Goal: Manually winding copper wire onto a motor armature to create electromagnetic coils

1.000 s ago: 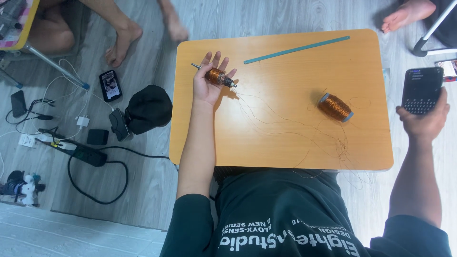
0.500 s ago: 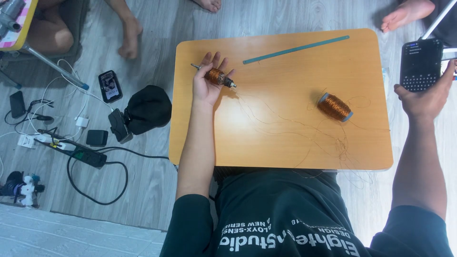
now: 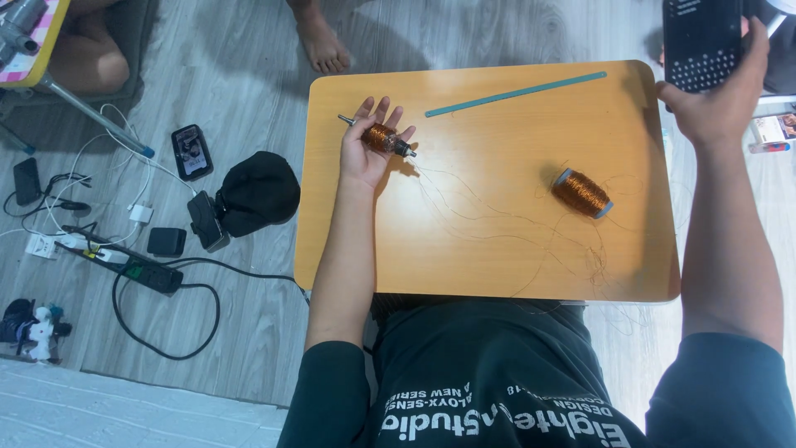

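My left hand (image 3: 368, 148) lies palm up on the wooden table (image 3: 497, 249), and a small copper-wound rotor on a metal shaft (image 3: 383, 137) rests across its open fingers. Thin copper wire (image 3: 497, 217) trails loosely from it over the tabletop to a spool of copper wire (image 3: 582, 192) lying on its side at the right. My right hand (image 3: 715, 99) is raised past the table's far right corner, gripping a black phone with a keypad (image 3: 701, 40). A long teal strip (image 3: 516, 93) lies along the table's far side.
On the floor to the left lie a black cap (image 3: 257, 192), a phone (image 3: 189, 152), a power strip (image 3: 143, 272) with cables, and chargers. Another person's bare foot (image 3: 322, 43) is beyond the table. A small toy (image 3: 35, 330) sits at far left.
My right hand has lifted the black phone up and away toward the far right corner. The left hand and rotor stay put. The other person's feet have shifted.
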